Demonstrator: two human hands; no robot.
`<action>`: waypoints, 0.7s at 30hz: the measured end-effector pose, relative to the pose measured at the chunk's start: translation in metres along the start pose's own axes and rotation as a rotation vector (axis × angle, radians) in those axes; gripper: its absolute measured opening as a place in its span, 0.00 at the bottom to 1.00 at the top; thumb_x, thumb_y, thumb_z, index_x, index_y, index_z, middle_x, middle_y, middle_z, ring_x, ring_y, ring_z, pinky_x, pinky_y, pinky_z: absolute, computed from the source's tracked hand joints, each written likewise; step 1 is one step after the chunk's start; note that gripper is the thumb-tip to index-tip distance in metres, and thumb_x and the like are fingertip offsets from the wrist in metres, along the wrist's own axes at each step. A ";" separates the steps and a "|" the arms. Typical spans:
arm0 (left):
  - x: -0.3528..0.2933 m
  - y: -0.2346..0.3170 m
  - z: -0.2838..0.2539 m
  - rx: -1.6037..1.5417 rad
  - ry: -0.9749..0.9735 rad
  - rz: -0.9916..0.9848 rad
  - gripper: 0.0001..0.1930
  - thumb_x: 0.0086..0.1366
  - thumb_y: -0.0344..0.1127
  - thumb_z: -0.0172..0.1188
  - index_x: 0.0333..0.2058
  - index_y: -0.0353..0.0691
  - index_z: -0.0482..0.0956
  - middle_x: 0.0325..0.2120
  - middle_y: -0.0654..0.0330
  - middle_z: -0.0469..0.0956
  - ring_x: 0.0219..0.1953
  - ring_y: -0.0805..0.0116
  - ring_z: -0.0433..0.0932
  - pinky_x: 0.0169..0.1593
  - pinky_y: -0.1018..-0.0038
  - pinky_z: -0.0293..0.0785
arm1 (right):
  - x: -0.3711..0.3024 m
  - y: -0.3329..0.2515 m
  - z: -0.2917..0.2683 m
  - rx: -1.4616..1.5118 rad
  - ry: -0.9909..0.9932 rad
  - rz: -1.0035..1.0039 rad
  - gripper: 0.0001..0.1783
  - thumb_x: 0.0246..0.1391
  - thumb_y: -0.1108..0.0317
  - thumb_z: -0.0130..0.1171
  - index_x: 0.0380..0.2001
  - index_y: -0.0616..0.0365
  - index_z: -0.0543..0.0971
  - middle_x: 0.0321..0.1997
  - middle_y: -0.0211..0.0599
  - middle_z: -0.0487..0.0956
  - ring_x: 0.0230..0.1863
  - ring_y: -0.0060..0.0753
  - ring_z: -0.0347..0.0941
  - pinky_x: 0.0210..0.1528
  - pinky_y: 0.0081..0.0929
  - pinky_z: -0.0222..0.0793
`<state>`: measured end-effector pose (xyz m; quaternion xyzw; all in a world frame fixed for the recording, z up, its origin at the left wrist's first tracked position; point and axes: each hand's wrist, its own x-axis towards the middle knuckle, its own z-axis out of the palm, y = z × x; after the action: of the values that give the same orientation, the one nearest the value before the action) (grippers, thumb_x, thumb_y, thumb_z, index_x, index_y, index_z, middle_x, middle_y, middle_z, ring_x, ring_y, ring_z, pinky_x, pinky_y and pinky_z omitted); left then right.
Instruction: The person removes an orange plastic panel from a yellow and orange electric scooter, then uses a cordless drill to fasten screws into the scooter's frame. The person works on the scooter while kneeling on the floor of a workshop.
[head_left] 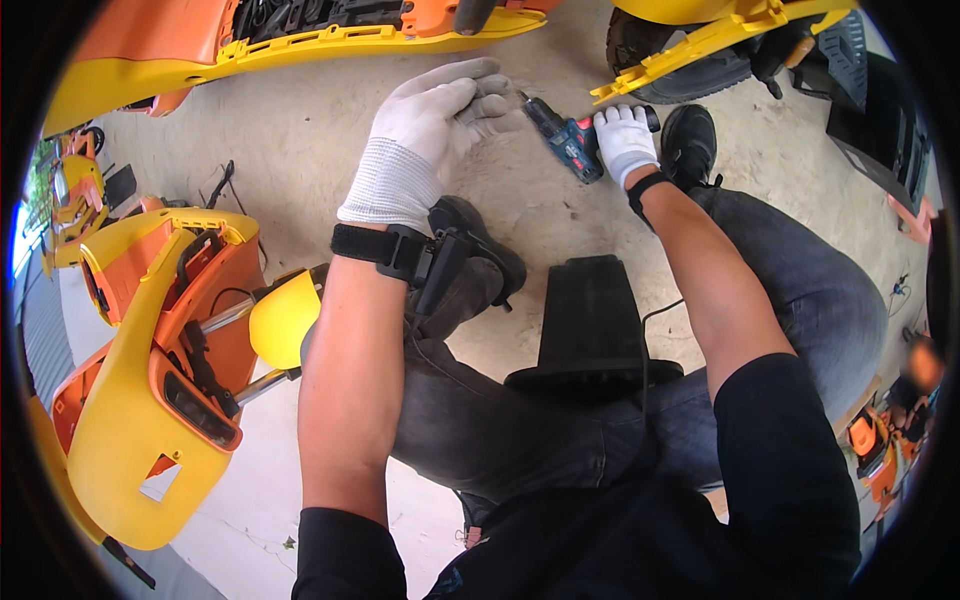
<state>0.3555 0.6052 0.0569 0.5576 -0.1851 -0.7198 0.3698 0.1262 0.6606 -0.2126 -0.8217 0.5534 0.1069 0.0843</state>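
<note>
Cordless drill [568, 143] | right hand [625, 138]: wrapped round it | barrel axis slanting, chuck [541, 116] nearest left hand [445, 108] | left: half-curled, contents cannot be told

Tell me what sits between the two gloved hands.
The drill, in the head view: the right hand grips its handle. Bare floor shows between its body and the left hand.

The drill [572, 150] (dark blue, red-trimmed) points forward-left.
</note>
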 end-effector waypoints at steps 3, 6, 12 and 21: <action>0.002 -0.001 -0.003 0.026 0.057 -0.009 0.15 0.72 0.29 0.47 0.49 0.20 0.70 0.41 0.48 0.76 0.35 0.67 0.78 0.46 0.65 0.82 | 0.002 0.000 0.001 -0.012 -0.008 -0.051 0.14 0.57 0.67 0.49 0.46 0.49 0.77 0.45 0.35 0.77 0.53 0.39 0.71 0.61 0.43 0.59; 0.000 0.000 -0.004 0.078 0.090 -0.042 0.14 0.72 0.33 0.50 0.45 0.24 0.73 0.36 0.52 0.77 0.31 0.68 0.78 0.40 0.67 0.82 | 0.007 -0.005 0.004 -0.023 -0.050 -0.038 0.15 0.57 0.67 0.48 0.48 0.48 0.76 0.43 0.34 0.79 0.49 0.40 0.73 0.59 0.41 0.62; -0.005 0.005 -0.014 0.223 0.069 0.004 0.13 0.70 0.39 0.56 0.40 0.31 0.77 0.27 0.64 0.76 0.25 0.78 0.73 0.33 0.75 0.79 | -0.006 -0.018 -0.019 0.093 -0.148 -0.105 0.13 0.59 0.68 0.48 0.46 0.54 0.74 0.40 0.37 0.81 0.44 0.41 0.78 0.46 0.41 0.73; -0.019 0.006 -0.035 0.098 -0.041 0.085 0.15 0.71 0.32 0.52 0.49 0.25 0.74 0.36 0.57 0.77 0.34 0.72 0.77 0.44 0.71 0.81 | -0.009 -0.037 -0.162 0.470 -0.516 -0.020 0.23 0.46 0.62 0.61 0.44 0.66 0.73 0.41 0.58 0.80 0.47 0.58 0.77 0.50 0.42 0.72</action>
<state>0.3927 0.6199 0.0627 0.5518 -0.2513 -0.7046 0.3685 0.1707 0.6407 -0.0538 -0.7311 0.5154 0.1798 0.4093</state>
